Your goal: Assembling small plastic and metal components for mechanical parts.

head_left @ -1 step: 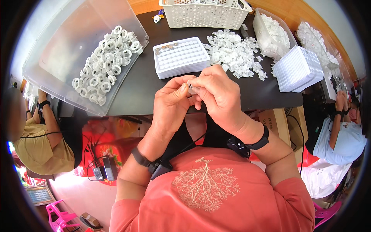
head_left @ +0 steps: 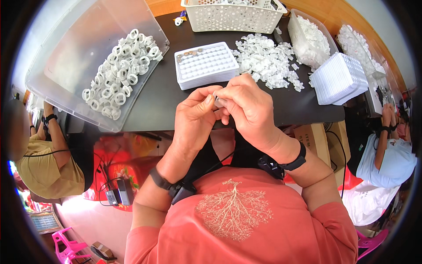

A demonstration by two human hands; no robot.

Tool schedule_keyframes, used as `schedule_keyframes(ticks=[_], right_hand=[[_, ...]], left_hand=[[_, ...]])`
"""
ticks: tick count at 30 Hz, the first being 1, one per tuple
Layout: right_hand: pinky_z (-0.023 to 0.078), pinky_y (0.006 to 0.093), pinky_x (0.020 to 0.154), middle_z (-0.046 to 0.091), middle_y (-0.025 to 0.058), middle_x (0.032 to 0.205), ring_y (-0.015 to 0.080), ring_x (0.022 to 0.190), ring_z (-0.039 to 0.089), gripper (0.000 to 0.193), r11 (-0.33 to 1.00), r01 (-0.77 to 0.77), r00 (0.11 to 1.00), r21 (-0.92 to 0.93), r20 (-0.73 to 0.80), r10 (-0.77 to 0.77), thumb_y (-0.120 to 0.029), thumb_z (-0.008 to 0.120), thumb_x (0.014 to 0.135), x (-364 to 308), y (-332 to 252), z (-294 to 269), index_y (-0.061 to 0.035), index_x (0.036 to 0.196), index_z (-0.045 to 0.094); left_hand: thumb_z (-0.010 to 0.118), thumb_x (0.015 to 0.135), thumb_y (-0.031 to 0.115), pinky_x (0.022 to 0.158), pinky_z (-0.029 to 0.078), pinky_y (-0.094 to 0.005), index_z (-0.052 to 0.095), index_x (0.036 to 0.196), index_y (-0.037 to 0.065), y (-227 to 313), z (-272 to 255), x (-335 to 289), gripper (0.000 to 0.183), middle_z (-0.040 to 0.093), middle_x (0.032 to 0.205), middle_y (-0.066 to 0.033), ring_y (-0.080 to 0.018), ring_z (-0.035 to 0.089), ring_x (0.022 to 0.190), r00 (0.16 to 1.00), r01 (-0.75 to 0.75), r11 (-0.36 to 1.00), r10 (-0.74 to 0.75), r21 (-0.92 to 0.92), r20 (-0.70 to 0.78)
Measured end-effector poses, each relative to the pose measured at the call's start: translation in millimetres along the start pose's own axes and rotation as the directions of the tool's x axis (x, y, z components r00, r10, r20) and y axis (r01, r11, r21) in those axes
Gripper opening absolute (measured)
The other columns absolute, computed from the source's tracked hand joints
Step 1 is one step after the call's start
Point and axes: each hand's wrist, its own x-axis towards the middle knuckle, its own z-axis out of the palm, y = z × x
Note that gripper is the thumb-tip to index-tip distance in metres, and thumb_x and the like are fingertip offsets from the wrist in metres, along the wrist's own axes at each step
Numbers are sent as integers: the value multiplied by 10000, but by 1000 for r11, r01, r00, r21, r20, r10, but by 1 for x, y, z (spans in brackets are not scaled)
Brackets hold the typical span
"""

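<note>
Above the table's near edge, my left hand [head_left: 194, 115] and my right hand [head_left: 249, 105] meet, fingertips pinched together. Between them is a small translucent white plastic part [head_left: 217, 103], mostly covered by my fingers, so its full shape is hidden. Just beyond my hands lies a stack of white dimpled trays [head_left: 206, 80], with several small brownish round pieces [head_left: 190, 53] in the top tray's far row. To its right spreads a loose pile of small clear-white plastic pieces [head_left: 266, 59]. On the left, a clear plastic bin [head_left: 61, 57] holds many white ring-shaped parts [head_left: 115, 86].
A white perforated basket [head_left: 233, 20] stands at the back. Further right are a tub of white pieces [head_left: 310, 42] and a tilted stack of white ribbed trays [head_left: 338, 81]. Co-workers sit at left [head_left: 52, 167] and right [head_left: 382, 154]. Cardboard boxes [head_left: 313, 141] are under the dark table [head_left: 303, 108].
</note>
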Motion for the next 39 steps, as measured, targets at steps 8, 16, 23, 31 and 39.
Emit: schedule_keyframes(ticks=[8, 16, 23, 31, 39], right_hand=[[518, 282, 525, 546, 55, 821, 142, 578, 618, 209, 972, -126, 990, 197, 83, 111, 114, 604, 847, 3, 3, -1, -42, 951, 698], [527, 276, 527, 593, 53, 843, 129, 612, 634, 132, 750, -485, 874, 449, 235, 425, 77, 658, 864, 11, 2, -11, 31, 987, 639], [572, 309, 488, 614, 86, 728, 173, 592, 662, 108, 399, -683, 724, 612, 499, 476, 68, 691, 843, 24, 7, -19, 66, 909, 605], [540, 290, 456, 610, 85, 672, 144, 516, 630, 64, 546, -654, 755, 524, 500, 424, 67, 656, 853, 34, 2, -11, 54, 881, 601], [484, 252, 479, 656, 51, 821, 93, 553, 619, 108, 782, -468, 875, 412, 340, 344, 85, 594, 862, 25, -14, -6, 17, 944, 611]], left_hand=[[617, 990, 144, 713, 541, -387, 596, 1160, -68, -1, 3, -1, 272, 663, 1084, -163, -266, 652, 893, 1000, -20, 1000, 20, 0, -9], [678, 955, 232, 666, 511, -384, 607, 1173, -31, -5, 3, -6, 349, 667, 1023, -141, -268, 646, 821, 997, -73, 994, 74, 87, -8], [682, 952, 230, 659, 512, -381, 624, 1160, -27, -5, 3, -7, 337, 658, 1012, -137, -270, 643, 818, 996, -89, 992, 90, 94, -2], [627, 988, 241, 658, 496, -380, 601, 1188, -40, -5, 5, -4, 345, 645, 1039, -141, -258, 631, 810, 995, -94, 993, 96, 71, -22], [578, 1019, 181, 681, 550, -394, 590, 1234, -47, -5, -1, -5, 314, 660, 1069, -174, -279, 649, 837, 993, -119, 993, 118, -18, -31]])
